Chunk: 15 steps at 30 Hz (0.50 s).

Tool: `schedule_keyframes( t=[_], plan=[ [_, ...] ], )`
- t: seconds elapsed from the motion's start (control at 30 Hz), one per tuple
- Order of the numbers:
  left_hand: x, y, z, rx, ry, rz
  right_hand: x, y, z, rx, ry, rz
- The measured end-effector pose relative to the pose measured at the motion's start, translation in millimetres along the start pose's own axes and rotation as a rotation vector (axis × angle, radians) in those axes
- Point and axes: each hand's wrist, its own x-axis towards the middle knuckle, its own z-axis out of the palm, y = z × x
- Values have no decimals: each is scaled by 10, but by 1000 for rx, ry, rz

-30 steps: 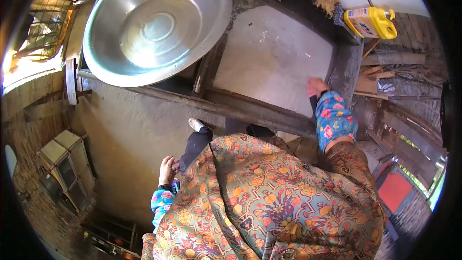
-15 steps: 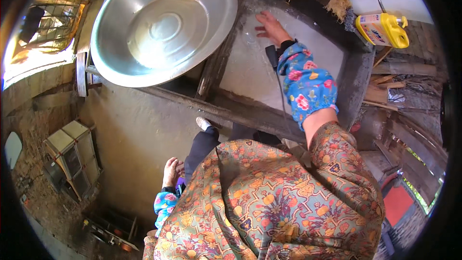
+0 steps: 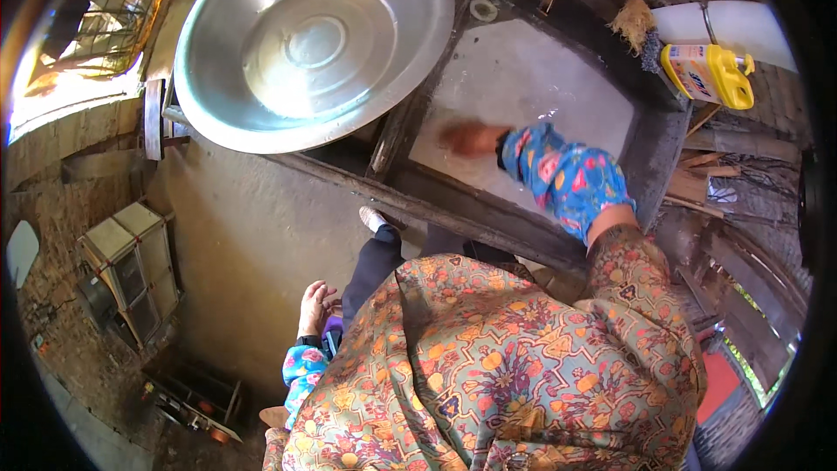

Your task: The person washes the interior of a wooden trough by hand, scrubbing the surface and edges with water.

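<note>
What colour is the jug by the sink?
Yellow, with a paler label; the jug shows in the head view.

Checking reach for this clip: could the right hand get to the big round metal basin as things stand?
Probably yes: the right hand is low in the grey sink beside the big round metal basin, with nothing between them.

- One view only: a wide fisheye camera on the person's head, looking steeply down over the chest and patterned orange floral garment (image 3: 514, 366), which fills the lower middle of the picture.
- The camera faces forward and down at a dark-framed grey stone trough (image 3: 532, 96) in the upper middle, near enough that the right hand (image 3: 471, 137) reaches its wet floor.
- The large round shiny metal basin (image 3: 314, 35) sits upper left, the yellow plastic jug (image 3: 708, 74) upper right near the rim.
- The left hand (image 3: 314, 310) hangs low, beside the body, over bare ground.
- Straight edges bend toward the dark circular border.
</note>
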Motion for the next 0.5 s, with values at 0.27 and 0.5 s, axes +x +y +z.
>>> schedule_keyframes(
  t=[0.27, 0.5],
  plan=[
    [85, -115, -87, 23, 27, -8, -140, 556, -1346, -272, 818, 213],
    [238, 922, 107, 184, 9, 273, -47, -364, -38, -154, 466, -649]
  ],
)
